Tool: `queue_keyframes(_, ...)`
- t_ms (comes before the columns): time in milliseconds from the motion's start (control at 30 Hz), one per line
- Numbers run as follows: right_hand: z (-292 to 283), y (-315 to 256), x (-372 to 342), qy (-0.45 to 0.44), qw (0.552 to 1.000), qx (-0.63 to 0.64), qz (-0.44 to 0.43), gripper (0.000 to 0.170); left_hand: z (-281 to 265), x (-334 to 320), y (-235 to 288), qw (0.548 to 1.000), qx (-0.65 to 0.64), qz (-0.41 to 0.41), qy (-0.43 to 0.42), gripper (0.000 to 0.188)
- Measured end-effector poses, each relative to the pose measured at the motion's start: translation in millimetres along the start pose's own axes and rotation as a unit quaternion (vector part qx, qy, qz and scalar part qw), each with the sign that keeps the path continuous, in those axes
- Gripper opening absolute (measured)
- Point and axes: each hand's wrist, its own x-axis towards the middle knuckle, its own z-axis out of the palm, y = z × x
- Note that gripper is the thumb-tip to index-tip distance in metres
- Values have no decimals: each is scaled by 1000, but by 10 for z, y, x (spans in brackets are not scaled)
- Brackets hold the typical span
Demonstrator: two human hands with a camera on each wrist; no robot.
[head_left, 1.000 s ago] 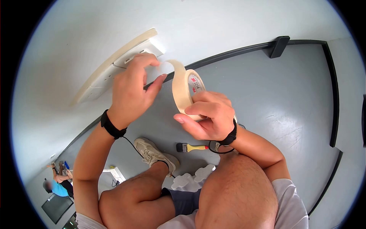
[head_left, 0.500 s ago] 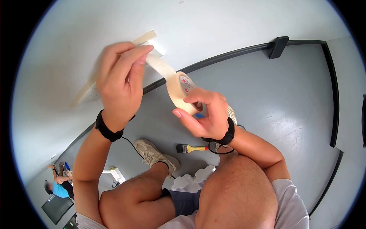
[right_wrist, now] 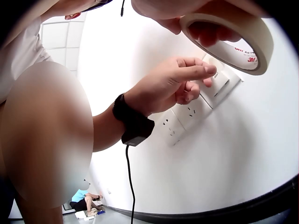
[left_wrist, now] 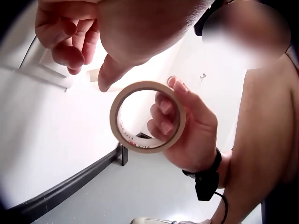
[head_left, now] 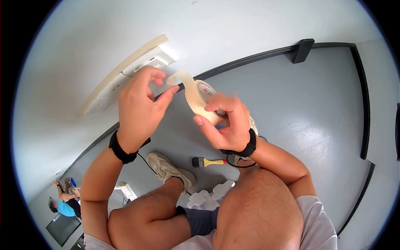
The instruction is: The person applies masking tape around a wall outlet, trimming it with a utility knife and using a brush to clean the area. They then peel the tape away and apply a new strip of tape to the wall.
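The right hand [head_left: 234, 128] grips the tape roll [head_left: 193, 101] at its 4 o'clock side, fingers in the core, seemingly to steady it. The left hand [head_left: 141, 109], thumb and fingers apart, is beside the loose strip [head_left: 182, 76] at 10 o'clock; contact is unclear.

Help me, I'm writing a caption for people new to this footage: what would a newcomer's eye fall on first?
Probably the roll of cream tape in the right hand, its loose end curling up near the left hand. Next come the white socket plates on the wall, edged along their upper side by a cream strip. The yellow-handled brush lies on the grey floor below.
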Motion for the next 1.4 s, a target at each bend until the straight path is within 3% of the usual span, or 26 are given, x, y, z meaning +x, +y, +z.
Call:
queue_keyframes(167, 43, 27, -15, 8, 1000, 24, -9, 37, 75, 4, -120, 998, -24, -19, 49, 22)
queue_keyframes(233, 17, 13, -10, 11, 1000, 20, -13, 37, 45, 25, -94, 998, 1, 29, 59, 16)
queue_keyframes(300, -21, 25, -9, -16, 999, 9, -42, 43, 51, 29, -105, 998, 0, 35, 61, 13)
queue_keyframes(567, -47, 41, 6, -40, 999, 6, -19, 41, -79, 72, -20, 994, 22, 78, 79, 6)
queue_keyframes(633, -40, 38, -13, -58, 998, -6, -10, 41, -120, 156, 3, 982, 36, 169, 82, 5)
queue_keyframes(700, 0, 69, -81, -84, 993, 15, 80, 42, -188, 182, 64, 981, 57, 176, 63, 5)
queue_keyframes(867, 66, 72, -44, -49, 984, -16, 168, 41, -279, 109, 175, 977, 119, 178, -2, 8)
queue_keyframes(933, 55, 50, 53, -46, 979, -28, 196, 40, -301, 45, 285, 977, 159, 138, -44, 10)
queue_keyframes(1100, 141, 129, 185, -102, 942, -28, 319, 46, -312, 101, 339, 975, 147, 164, -2, 13)
queue_keyframes(1233, 6, 73, 258, -131, 954, -80, 259, 46, -369, 149, 361, 964, 172, 199, -35, 10)
queue_keyframes(1333, -147, -46, 478, -160, 944, -272, 100, 38, -340, 114, 426, 962, 181, 186, -82, 9)
queue_keyframes(1367, -165, -66, 544, -161, 943, -272, 107, 38, -323, 99, 442, 963, 177, 184, -88, 9)
queue_keyframes(1400, -177, -62, 639, -155, 964, -206, 55, 35, -322, 112, 458, 960, 188, 185, -94, 10)
